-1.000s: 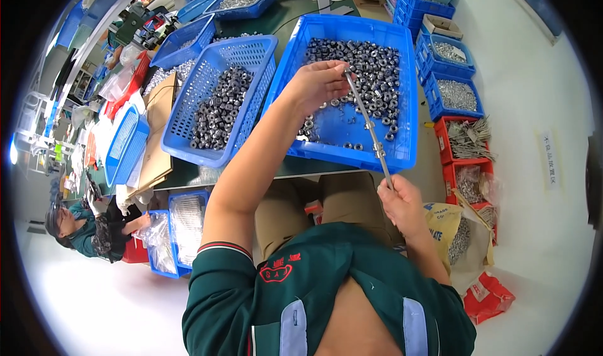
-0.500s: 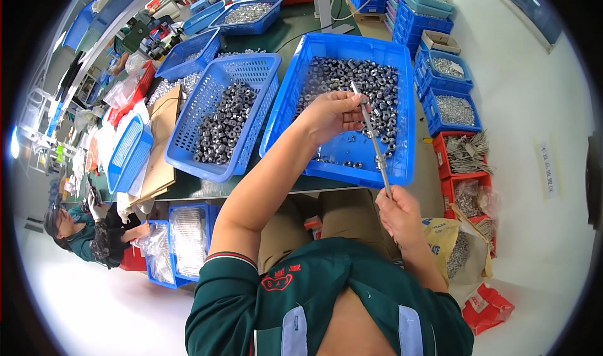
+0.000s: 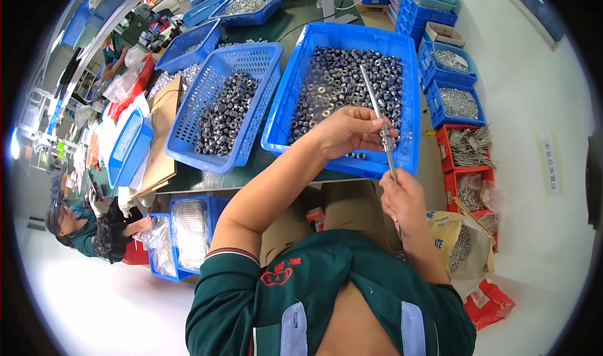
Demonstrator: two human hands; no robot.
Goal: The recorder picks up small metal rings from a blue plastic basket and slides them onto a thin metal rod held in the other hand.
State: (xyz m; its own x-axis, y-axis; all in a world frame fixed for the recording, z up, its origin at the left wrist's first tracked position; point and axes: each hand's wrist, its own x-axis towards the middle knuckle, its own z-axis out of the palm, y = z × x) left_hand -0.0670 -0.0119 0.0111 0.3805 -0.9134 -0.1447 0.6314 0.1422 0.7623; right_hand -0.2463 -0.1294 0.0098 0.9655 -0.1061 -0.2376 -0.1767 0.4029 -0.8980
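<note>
A thin metal rod (image 3: 369, 87) slants over the front right of a blue bin (image 3: 276, 127). Several small metal nuts (image 3: 385, 139) sit threaded along its middle. My left hand (image 3: 353, 132) pinches the rod just at these nuts, its thumb and fingers closed about it. Lower down, my right hand (image 3: 404, 200) is wrapped round the rod's near part, whose end shows below the fist. Under the rod, the bin holds a heap of dark, shiny nuts (image 3: 352, 73).
Left of the bin stands a perforated blue basket (image 3: 269, 73) of similar nuts. Brown cardboard (image 3: 164, 120) leans beyond it. Blue crates (image 3: 433, 83) and red boxes (image 3: 447, 149) of metal parts line the right side. A co-worker (image 3: 81, 227) sits at the far left.
My left hand has slid down the rod, from its upper part to the nuts close to my right hand. My right hand has risen slightly, still gripping the rod.
</note>
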